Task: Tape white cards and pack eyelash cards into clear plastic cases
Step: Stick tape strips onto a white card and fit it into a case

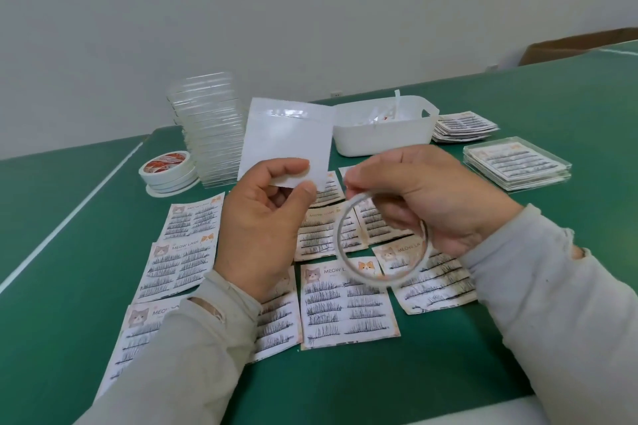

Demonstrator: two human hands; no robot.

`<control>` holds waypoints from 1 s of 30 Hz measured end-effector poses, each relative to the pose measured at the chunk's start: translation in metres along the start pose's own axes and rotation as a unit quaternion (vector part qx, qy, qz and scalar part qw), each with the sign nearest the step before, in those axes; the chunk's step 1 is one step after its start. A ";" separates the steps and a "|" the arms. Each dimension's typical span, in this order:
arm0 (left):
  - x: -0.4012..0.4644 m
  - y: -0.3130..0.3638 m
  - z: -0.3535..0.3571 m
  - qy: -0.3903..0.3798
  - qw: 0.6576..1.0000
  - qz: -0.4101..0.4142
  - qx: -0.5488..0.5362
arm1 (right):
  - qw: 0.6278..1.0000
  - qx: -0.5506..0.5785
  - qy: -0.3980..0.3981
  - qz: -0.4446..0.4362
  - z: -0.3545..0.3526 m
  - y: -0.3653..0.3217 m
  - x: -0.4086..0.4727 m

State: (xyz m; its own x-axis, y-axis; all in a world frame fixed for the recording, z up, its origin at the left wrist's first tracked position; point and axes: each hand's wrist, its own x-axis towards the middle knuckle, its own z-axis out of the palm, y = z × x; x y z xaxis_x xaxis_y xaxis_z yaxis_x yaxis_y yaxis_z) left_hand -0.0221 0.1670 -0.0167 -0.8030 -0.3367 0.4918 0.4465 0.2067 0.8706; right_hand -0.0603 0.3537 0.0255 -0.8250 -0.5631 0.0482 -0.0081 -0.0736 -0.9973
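Note:
My left hand (266,217) pinches the lower edge of a white card (284,138) and holds it upright above the table. A shiny strip of tape runs across the card near its top. My right hand (424,197) grips a thin, nearly used-up tape ring (379,241) with the fingers curled through it. Several eyelash cards (345,304) with cat pictures lie flat on the green table (345,383) under both hands. A tall stack of clear plastic cases (207,128) stands at the back left. Filled cases (518,162) are stacked at the right.
Rolls of tape (169,171) are stacked left of the clear cases. A white bin (383,134) with paper strips sits behind the hands. A pile of eyelash cards (464,126) lies beside the bin. A cardboard box (580,45) is at the far right.

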 end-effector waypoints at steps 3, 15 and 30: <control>0.000 -0.002 0.001 -0.013 1.000 -0.024 -0.013 | 0.995 0.039 0.089 -0.034 -0.005 0.002 0.005; -0.003 -0.009 0.005 -0.140 0.987 0.018 0.073 | 0.980 0.143 0.066 -0.122 0.008 0.018 0.015; -0.001 -0.004 0.002 -0.096 0.994 0.040 0.032 | 0.981 0.162 0.024 -0.102 0.015 0.024 0.014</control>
State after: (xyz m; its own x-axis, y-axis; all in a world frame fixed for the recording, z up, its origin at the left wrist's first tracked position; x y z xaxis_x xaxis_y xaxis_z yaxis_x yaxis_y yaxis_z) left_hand -0.0234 0.1686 -0.0207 -0.8297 -0.1362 0.5413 0.4902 0.2861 0.8233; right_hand -0.0631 0.3315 0.0033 -0.8504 -0.4706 0.2354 -0.0032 -0.4426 -0.8967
